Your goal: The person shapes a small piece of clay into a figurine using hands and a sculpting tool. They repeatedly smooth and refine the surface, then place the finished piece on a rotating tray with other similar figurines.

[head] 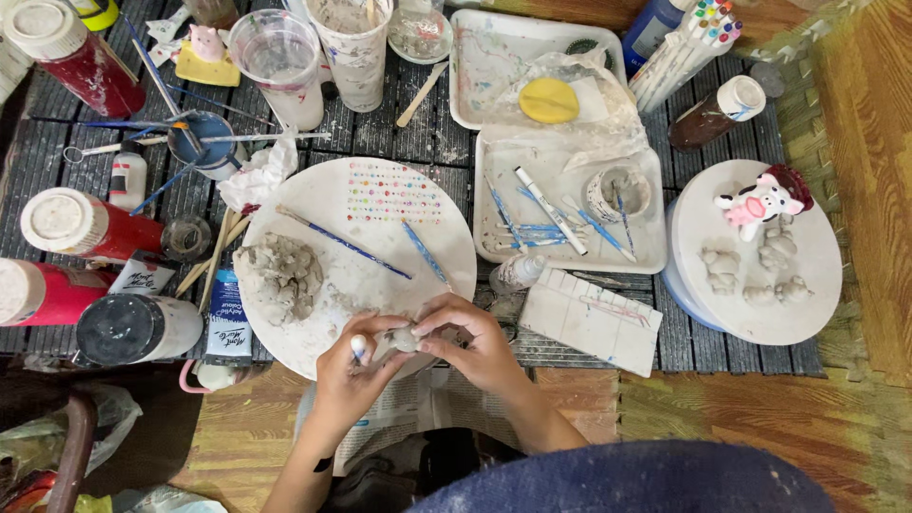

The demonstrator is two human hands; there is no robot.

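- Pinched between the fingertips of both hands, a small pale grey lump of soft clay [407, 338] sits at the near edge of the round white work board [446, 204]; the right hand [472, 347] closes on it from the right, and the left hand [353, 372] steadies it while also holding a thin white-tipped tool [358, 347].
- Judging by this, the step in hand is shaping a small piece; the next move seems to call for light, even pressure so that the soft form does not flatten.
- Farther up the board lie a rough mound of grey clay [282, 275] and two blue-handled tools [347, 245].
- Away to the right, small grey clay figures [750, 275] rest on a second round white board [807, 313].
- Fingers hide most of the lump, so its shape cannot be made out; the forearms are cut off below.
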